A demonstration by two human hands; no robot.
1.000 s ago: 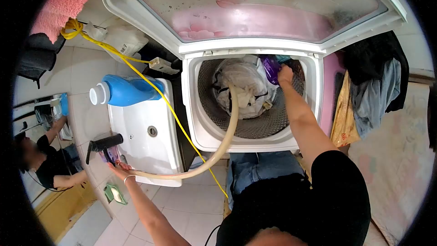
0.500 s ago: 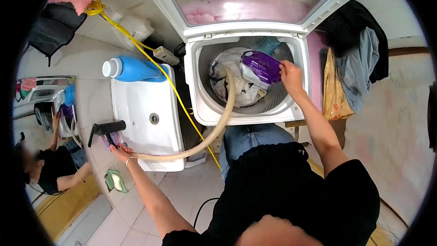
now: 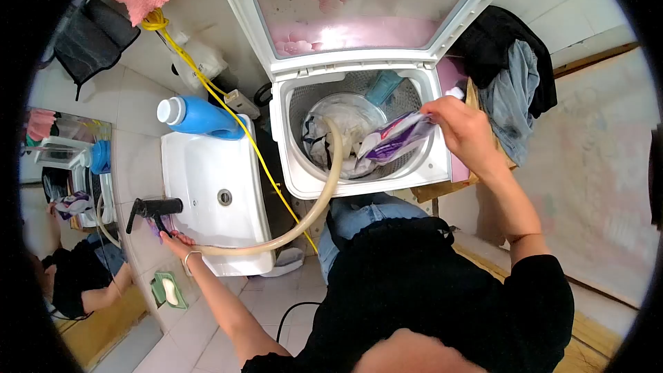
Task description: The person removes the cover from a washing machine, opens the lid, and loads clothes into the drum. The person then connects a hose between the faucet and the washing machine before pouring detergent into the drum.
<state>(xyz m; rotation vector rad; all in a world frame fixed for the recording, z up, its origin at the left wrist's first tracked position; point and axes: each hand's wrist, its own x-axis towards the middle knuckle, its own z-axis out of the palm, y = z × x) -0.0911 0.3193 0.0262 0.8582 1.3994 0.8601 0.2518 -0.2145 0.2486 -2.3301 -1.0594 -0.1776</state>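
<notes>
My right hand (image 3: pixel 461 128) pinches one end of a purple-and-white plastic pouch (image 3: pixel 397 139), which slants down over the open tub of a washing machine (image 3: pixel 304 183). In the tub, a clear round basin or bag-like shape surrounds wet white and dark clothes (image 3: pixel 345 131). A beige hose (image 3: pixel 324 204) arches from the clothes over the tub's front rim to my left hand (image 3: pixel 178 243). That hand is closed around the hose's end, just below a black faucet (image 3: pixel 159 208) by the white sink (image 3: pixel 207 166). The hose's very tip is hidden by my fingers.
A blue bottle with a white cap (image 3: pixel 200 117) lies on the sink's back edge. A yellow cable (image 3: pixel 266 166) hangs between sink and machine. The raised lid (image 3: pixel 366 7) stands behind the tub. Clothes (image 3: pixel 514 76) hang at right; a soap dish (image 3: pixel 169 290) is on the left wall.
My right hand has risen and turned, tipping the pouch so its lower end points down-left toward the clothes. My left hand keeps its hold on the hose. The whole view has shifted slightly.
</notes>
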